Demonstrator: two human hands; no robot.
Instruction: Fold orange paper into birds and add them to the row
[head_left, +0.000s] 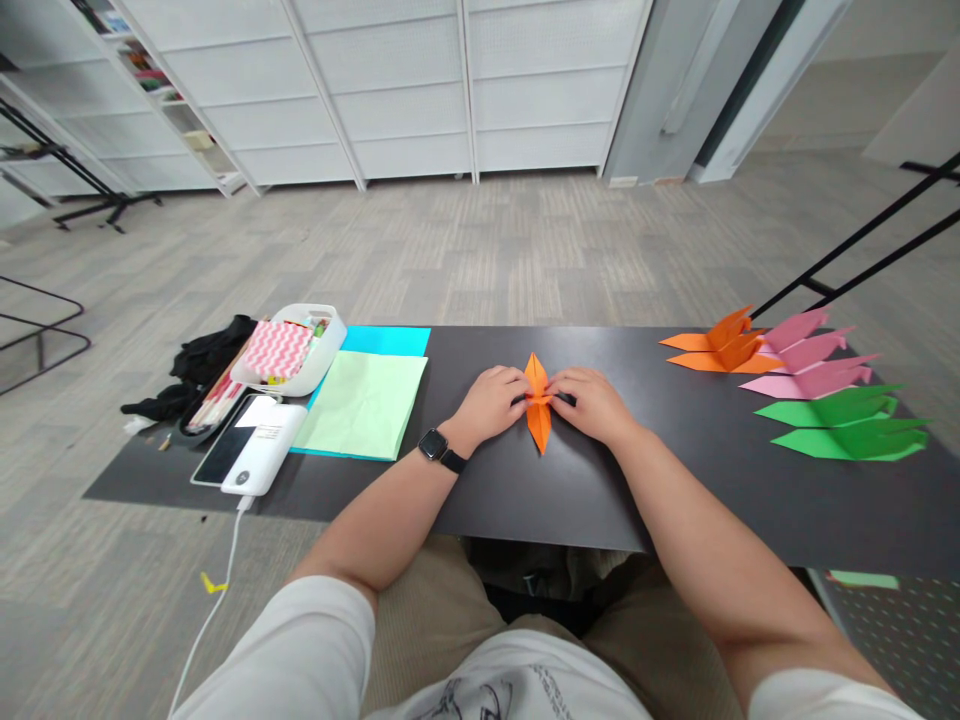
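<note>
An orange folded paper piece (538, 400) with pointed upper and lower ends lies in the middle of the dark table (600, 500). From its left side my left hand (491, 402) pinches it, with a black watch on that wrist. My right hand (589, 403) grips the opposite side, fingers closed near the fold. Both sets of fingertips meet close to the paper's centre and partly cover it. Over to the right stand finished-looking folded paper birds: orange birds (716, 345), pink birds (810, 360) and green birds (847, 425).
Left of my hands lie light green paper sheets (367, 405) over a blue sheet (397, 341). Further left are a white basket (326, 350), a white power bank (262, 455) with a cable, a phone (225, 447) and black cloth (210, 355).
</note>
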